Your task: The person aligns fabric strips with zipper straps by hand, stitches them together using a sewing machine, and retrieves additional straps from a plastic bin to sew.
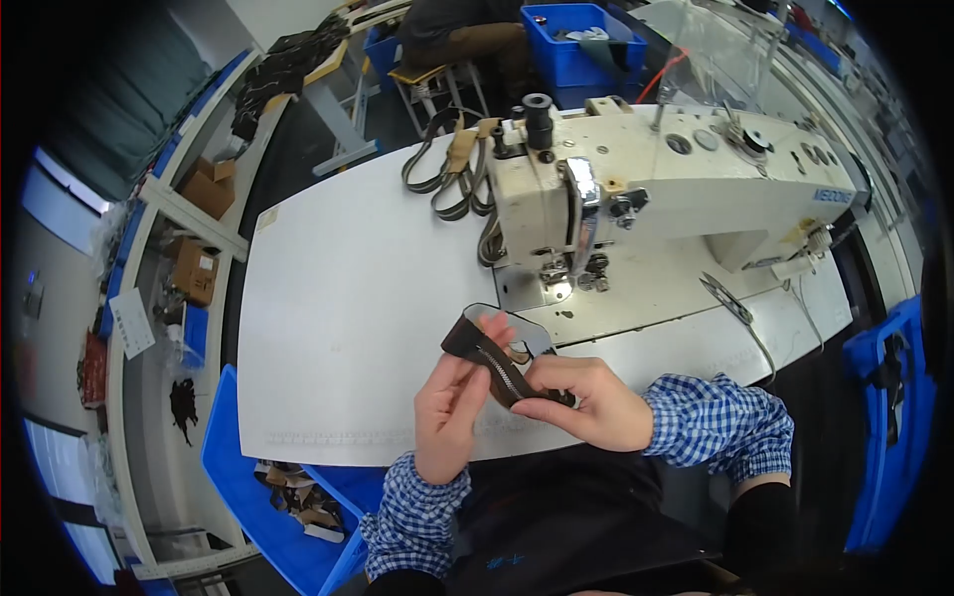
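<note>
A dark brown fabric strip with a metal zipper [500, 370], bent into a loop with a grey inner side, is held up in front of the sewing machine [676, 169]. My left hand [447, 409] grips its left end, thumb in front and some fingers behind or inside the loop. Its right part is pinched by my right hand [588, 399] between thumb and fingers. Both hands are over the front edge of the white table [338, 328]. The machine's needle and presser foot [556, 278] are just beyond the strip.
Several dark and tan strap loops [462, 164] hang by the machine head. Thread snips [727, 298] lie on the right. A blue bin [298, 536] with scraps stands at lower left, another blue bin [586, 60] at the back. A seated person [462, 40] is behind.
</note>
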The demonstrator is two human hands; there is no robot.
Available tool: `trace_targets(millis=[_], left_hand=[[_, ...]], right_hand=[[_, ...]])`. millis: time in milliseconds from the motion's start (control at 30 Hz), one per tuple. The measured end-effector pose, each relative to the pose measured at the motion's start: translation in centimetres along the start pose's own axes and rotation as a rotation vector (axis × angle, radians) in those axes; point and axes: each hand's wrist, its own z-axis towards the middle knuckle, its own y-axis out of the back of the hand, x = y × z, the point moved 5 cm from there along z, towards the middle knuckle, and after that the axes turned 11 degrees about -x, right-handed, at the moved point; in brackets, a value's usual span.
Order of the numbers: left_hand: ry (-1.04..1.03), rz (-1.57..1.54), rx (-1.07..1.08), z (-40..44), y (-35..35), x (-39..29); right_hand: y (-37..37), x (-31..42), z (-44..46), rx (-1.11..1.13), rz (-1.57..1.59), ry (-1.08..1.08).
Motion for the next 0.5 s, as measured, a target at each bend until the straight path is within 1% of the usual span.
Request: trace_targets(millis=[67, 100, 200, 267, 333, 367, 467, 500], left_hand=[[-0.143, 0.246, 0.089, -0.3, 1.2, 0.2], [-0.305, 0.455, -0.043, -0.4, 1.4, 0.1], [-0.76, 0.685, -0.254, -1.9, -1.0, -2.1], [-0.861, 0.657, -0.15, -1.5, -3.2, -2.8], [-0.808, 0.727, 0.103, -0.9, -3.5, -2.2], [-0.625, 0.618, 0.089, -0.5, -3.3, -2.7], [-0.175, 0.195, -0.243, 0.3, 3.1, -0.1], [-0.342, 0.407, -0.22, -0.3, 3.0, -0.6]], right_hand=[[0.6, 0.9, -0.9, 0.021, 0.332, -0.159], [1.3, 1.9, -1.4, -0.02, 0.39, -0.22], [2.0, 2.9, -2.0, 0.072, 0.266, -0.272], [1.5, 2.7, -2.6, 0.169, 0.25, -0.28], [1.6, 3.6, -3.3, 0.297, 0.282, -0.294], [2.6, 4.3, -3.8, 0.299, 0.301, -0.362], [7.1, 4.2, -5.5, 0.012, 0.244, -0.094], [7.6, 3.4, -5.7, -0.107, 0.08, -0.059]])
